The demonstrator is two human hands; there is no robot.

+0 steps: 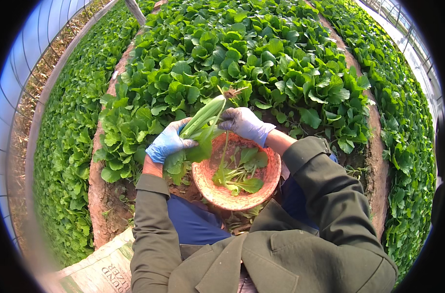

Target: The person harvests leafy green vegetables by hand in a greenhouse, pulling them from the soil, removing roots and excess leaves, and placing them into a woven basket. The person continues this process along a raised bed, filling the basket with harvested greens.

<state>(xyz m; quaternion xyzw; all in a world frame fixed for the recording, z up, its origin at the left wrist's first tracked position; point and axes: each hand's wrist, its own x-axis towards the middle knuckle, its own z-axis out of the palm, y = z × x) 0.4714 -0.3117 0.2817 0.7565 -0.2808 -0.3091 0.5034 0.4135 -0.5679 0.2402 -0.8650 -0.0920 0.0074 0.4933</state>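
Observation:
My left hand (171,143), in a soiled blue glove, grips a leafy green plant (204,115) around its stalks, the roots (235,93) pointing up and away from me. At the plant's right side, my right hand (244,123), gloved in pale violet-blue, has its fingertips closed near the stalk bases. A thin leaf stem hangs just below these fingers; whether they pinch it cannot be told. Beneath both hands stands a round orange mottled basin (238,201) with loose green leaves (246,179) lying in it.
Dense leafy greens (244,47) grow ahead, with bare soil ridges (98,183) (378,175) on both sides and further greens beyond. A printed sack (101,267) lies at lower left. A wooden post (135,11) stands at upper left, and greenhouse sheeting (10,91) curves along the left edge.

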